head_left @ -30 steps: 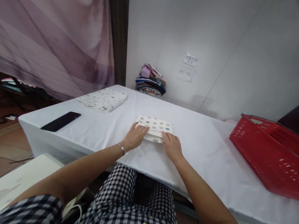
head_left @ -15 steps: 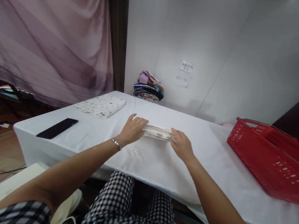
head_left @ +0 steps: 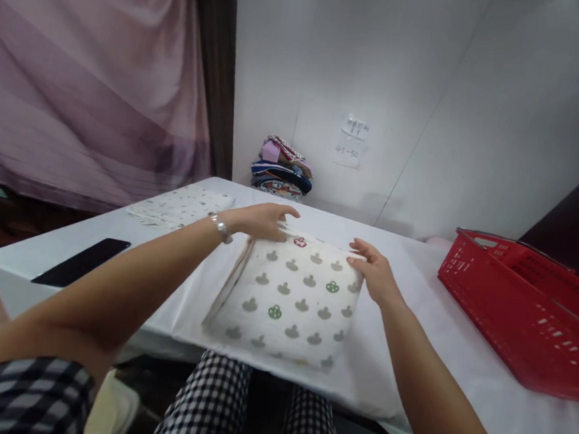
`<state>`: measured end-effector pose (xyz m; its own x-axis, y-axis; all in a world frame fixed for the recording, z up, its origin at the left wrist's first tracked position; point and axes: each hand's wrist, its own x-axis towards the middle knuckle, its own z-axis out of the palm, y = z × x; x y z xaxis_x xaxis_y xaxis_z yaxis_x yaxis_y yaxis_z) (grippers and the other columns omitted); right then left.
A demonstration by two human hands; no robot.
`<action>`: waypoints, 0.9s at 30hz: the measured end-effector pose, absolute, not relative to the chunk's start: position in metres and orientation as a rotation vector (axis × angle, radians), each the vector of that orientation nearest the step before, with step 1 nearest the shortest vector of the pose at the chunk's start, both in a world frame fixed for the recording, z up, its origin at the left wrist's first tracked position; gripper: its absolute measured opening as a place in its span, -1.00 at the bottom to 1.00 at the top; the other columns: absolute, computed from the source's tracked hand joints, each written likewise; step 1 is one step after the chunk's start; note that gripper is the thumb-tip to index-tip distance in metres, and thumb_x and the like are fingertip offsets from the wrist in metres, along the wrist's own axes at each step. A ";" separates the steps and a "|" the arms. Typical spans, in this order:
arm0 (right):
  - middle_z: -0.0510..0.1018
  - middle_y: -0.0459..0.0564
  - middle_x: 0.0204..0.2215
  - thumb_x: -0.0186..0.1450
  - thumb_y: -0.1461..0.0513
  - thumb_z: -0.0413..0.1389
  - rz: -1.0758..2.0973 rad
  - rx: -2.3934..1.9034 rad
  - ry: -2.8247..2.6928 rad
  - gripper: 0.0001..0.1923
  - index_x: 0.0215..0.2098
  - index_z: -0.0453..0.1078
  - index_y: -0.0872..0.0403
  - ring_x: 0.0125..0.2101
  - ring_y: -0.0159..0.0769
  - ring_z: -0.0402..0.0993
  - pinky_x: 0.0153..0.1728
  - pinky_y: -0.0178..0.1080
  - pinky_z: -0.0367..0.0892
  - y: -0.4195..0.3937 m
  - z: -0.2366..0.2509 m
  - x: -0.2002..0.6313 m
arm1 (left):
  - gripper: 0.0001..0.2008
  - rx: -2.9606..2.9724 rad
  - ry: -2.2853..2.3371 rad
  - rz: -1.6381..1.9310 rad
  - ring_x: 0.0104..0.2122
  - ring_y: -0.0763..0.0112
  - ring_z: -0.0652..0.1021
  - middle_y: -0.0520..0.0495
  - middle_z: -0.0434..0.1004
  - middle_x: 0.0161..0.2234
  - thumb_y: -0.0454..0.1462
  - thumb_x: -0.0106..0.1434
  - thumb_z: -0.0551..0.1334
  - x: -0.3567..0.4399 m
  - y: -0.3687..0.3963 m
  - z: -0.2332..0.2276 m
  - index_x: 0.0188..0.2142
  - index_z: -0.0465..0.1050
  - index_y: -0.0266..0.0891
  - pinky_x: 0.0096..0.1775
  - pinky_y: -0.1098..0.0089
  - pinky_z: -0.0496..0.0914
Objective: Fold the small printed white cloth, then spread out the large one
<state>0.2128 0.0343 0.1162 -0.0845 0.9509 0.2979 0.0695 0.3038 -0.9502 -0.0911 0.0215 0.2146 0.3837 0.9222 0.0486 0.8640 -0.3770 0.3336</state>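
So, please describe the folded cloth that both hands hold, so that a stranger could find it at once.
Start at the long table with a white cover, between the black phone and the red plastic basket. The cream folded cloth is at the near edge, held by the left hand and the right hand. Unlike the flat speckled white cloth, it shows large grey shapes, some green and one red.

**Colours and prints at the worktop**

The folded cloth (head_left: 290,297) is cream with grey motifs, two green and one red. The worktop (head_left: 412,320) is white, the basket (head_left: 523,309) red, the phone (head_left: 81,262) black, the curtain (head_left: 90,74) mauve. The clothing (head_left: 254,408) is black-and-white check.
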 end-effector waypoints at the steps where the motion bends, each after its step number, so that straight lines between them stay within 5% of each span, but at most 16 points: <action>1: 0.46 0.07 0.00 -0.05 0.18 0.28 1.022 -1.051 -1.395 -0.42 -0.02 0.41 0.04 -0.06 -0.13 0.41 -0.08 -0.09 0.36 0.050 0.103 0.210 | -0.29 2.389 1.597 0.310 -0.12 0.28 0.52 -0.10 0.44 0.02 -0.21 0.02 0.26 -0.087 0.043 0.206 0.19 0.19 -0.09 -0.09 0.37 0.37; 6: 0.38 0.11 0.11 0.00 0.21 0.23 0.969 -1.481 -1.159 -0.33 0.11 0.31 0.05 0.01 -0.11 0.38 -0.09 -0.18 0.39 0.105 0.034 0.211 | -0.37 2.227 1.903 0.625 0.08 0.24 0.39 -0.13 0.34 0.14 -0.24 0.12 0.24 -0.066 0.118 0.128 0.19 0.18 -0.19 0.09 0.35 0.25; 10: 0.35 0.19 0.12 0.01 0.20 0.23 0.970 -1.607 -1.156 -0.24 0.19 0.23 0.12 0.05 -0.07 0.36 -0.05 -0.16 0.37 0.101 -0.005 0.226 | -0.34 1.951 2.126 0.691 0.21 0.14 0.23 -0.30 0.17 0.23 -0.07 0.20 0.19 -0.079 0.107 0.062 0.21 0.13 -0.34 0.16 0.27 0.16; 13: 0.35 0.17 0.12 0.07 0.10 0.20 0.884 -1.627 -1.268 -0.25 0.20 0.21 0.12 0.08 -0.11 0.31 0.03 -0.18 0.29 0.093 -0.018 0.231 | -0.25 1.674 2.169 0.610 0.16 0.08 0.32 -0.35 0.24 0.19 0.06 0.20 0.13 -0.098 0.080 0.034 0.23 0.07 -0.37 0.10 0.24 0.24; 16: 0.35 0.14 0.12 0.10 0.05 0.17 0.816 -1.653 -1.376 -0.28 0.19 0.22 0.11 0.07 -0.12 0.32 0.06 -0.18 0.25 0.098 -0.017 0.228 | -0.16 1.466 2.114 0.473 -0.03 0.10 0.50 -0.33 0.41 0.06 0.13 0.14 0.14 -0.108 0.061 0.024 0.24 0.04 -0.36 -0.08 0.27 0.38; 20: 0.39 0.10 0.10 0.09 0.15 0.15 0.777 -1.712 -1.503 -0.39 0.12 0.30 0.10 0.07 -0.15 0.32 0.07 -0.18 0.22 0.108 -0.006 0.220 | -0.34 1.585 2.103 0.351 -0.11 0.17 0.53 -0.25 0.46 0.02 -0.02 0.09 0.25 -0.104 0.064 0.030 0.12 0.25 -0.30 -0.18 0.36 0.41; 27: 0.57 -0.03 -0.26 0.10 0.09 0.15 0.880 -1.623 -1.823 -0.61 -0.11 0.44 0.03 -0.25 -0.20 0.47 -0.19 -0.20 0.34 0.041 0.001 0.207 | -0.47 2.102 2.232 0.368 0.04 0.17 0.44 -0.14 0.44 0.06 -0.21 0.18 0.19 -0.121 0.123 0.061 0.15 0.23 -0.16 0.03 0.26 0.30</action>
<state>0.2075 0.0406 0.0007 -0.1287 0.9913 -0.0274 0.6385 0.0617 -0.7672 -0.1208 0.1231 0.0614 -0.0727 0.9897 0.1234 0.9769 0.0457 0.2087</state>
